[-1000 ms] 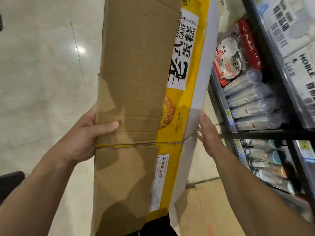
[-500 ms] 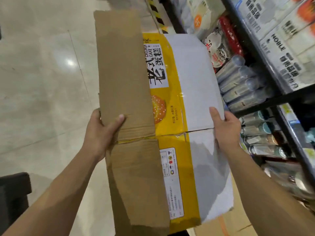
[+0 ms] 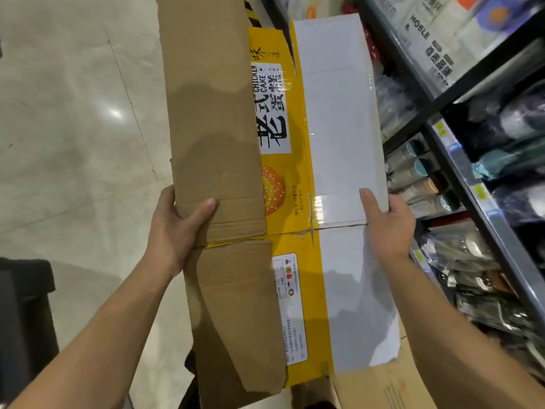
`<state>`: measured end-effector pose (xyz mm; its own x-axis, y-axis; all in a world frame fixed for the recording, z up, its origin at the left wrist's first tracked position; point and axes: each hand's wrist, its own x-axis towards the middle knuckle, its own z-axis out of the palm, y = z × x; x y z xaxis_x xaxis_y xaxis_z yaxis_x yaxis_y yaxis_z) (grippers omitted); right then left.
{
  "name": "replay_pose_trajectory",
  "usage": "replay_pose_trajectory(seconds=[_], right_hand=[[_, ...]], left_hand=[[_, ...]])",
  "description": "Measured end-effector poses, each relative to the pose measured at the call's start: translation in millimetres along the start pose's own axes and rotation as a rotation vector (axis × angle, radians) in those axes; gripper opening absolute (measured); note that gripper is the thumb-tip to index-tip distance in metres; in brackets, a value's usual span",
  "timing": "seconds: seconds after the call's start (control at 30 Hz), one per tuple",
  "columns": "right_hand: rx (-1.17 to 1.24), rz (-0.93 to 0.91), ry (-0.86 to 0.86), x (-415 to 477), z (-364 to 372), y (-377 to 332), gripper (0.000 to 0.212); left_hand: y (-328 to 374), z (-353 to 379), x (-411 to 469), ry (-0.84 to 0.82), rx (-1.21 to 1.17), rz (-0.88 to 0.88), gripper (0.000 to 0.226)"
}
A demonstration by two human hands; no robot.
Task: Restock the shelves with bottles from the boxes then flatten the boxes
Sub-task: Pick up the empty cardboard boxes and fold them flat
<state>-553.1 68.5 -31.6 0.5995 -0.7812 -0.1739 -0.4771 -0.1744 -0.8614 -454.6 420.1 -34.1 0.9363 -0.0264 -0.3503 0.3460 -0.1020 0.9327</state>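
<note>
**Hands.** The left hand grips the left edge of the box, with the thumb laid across the brown face and the fingers out of sight behind it. The right hand grips the right edge at about the same height, thumb flat on the white panel and fingers hidden behind. Both grips sit at the crosswise crease near the middle of the sheet.

**Box.** It is held in the air in front of the person, collapsed to a flat sheet, with its long axis running away from the camera. A brown flap lies over the left part. A yellow printed panel shows in the centre, and the white panel is on the right. No contents are visible.

**Below.** A second carton shows beneath the near end of the sheet, at lower right. This view does not show whether it is flattened.

**Surroundings.** To the right, the shelving holds rows of bottles lying on their sides, with wrapped goods above and below them. To the left is a pale tiled floor.

**Assessment.** Stocking appears finished for this box, and the flattening step is in hand and close to its end. The next move likely calls for folding the sheet along the middle crease or setting it down flat, probably on the second carton. Both edges should be held level so the loose brown flap does not swing open.
</note>
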Motion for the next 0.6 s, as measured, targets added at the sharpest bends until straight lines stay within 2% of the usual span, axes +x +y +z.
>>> replay_pose_trajectory(seconds=[0.27,0.6], right_hand=[[-0.005,-0.01,-0.045,-27.7,-96.4,76.8,0.022],[-0.131,-0.06,-0.044,-86.0,-209.5,116.2,0.028]], left_hand=[[-49.8,65.1,-125.2,0.073,0.063,0.019,0.045],[-96.8,106.7,-259.6,0.111,0.018,-0.033,0.046]])
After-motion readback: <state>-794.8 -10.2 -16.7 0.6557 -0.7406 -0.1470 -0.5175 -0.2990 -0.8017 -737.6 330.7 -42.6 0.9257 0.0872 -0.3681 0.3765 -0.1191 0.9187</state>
